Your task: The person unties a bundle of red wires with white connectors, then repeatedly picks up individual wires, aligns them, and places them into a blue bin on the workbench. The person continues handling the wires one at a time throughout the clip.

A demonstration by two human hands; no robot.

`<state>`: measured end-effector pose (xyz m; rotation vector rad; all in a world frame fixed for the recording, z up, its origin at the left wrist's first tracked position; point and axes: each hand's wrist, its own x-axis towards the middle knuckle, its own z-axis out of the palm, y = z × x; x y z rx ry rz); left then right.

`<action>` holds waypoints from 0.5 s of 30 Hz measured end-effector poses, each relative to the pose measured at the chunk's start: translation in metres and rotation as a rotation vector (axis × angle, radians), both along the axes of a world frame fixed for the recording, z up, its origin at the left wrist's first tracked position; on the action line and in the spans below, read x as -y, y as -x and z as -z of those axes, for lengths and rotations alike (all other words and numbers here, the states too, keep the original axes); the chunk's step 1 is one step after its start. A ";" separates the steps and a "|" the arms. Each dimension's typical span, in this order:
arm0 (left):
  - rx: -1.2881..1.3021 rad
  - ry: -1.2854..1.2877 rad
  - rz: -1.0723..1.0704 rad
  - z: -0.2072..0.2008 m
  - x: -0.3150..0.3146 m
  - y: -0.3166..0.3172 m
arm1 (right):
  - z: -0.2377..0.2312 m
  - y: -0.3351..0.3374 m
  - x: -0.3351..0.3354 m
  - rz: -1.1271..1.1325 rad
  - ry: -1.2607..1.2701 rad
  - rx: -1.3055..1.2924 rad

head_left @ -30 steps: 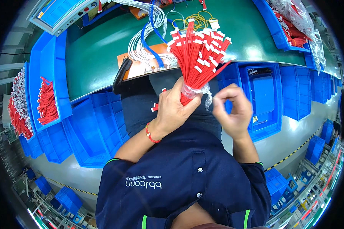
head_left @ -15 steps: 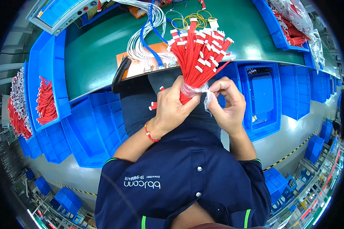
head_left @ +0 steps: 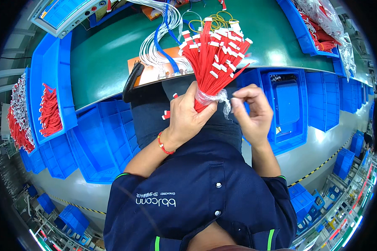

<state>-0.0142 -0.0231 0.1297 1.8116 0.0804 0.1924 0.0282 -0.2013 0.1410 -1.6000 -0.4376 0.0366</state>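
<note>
My left hand (head_left: 187,113) is closed around a thick bundle of red cables (head_left: 210,69) with small white connectors fanned out at the far end. A strip of clear plastic film (head_left: 208,98) wraps the bundle just above my grip, and its twisted loose tail hangs on the right side. Just right of that tail is my right hand (head_left: 254,112), apart from the film, fingers curled with a gap between thumb and forefinger and nothing visible in them. A few cable ends with white connectors (head_left: 167,113) stick out left of my left hand.
Beyond the bundle lies a green tabletop (head_left: 109,54) with white cables (head_left: 151,46), an orange board (head_left: 139,69) and yellow rubber bands (head_left: 218,21). Blue bins (head_left: 50,46) flank it, some holding red cables (head_left: 50,111). A device with a screen (head_left: 67,14) stands far left.
My right hand has let go of the film's tail and moved slightly right, its fingers parting. The bundle in my left hand has shifted a little to the left.
</note>
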 end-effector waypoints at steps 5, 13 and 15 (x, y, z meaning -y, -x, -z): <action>0.025 -0.002 -0.003 0.001 0.001 -0.001 | 0.003 0.006 -0.014 0.021 0.064 0.218; 0.122 -0.077 -0.025 0.006 0.002 -0.002 | 0.001 0.000 -0.015 0.052 0.025 0.202; 0.140 -0.116 -0.038 0.007 0.001 -0.003 | -0.002 -0.006 -0.013 0.087 0.109 0.329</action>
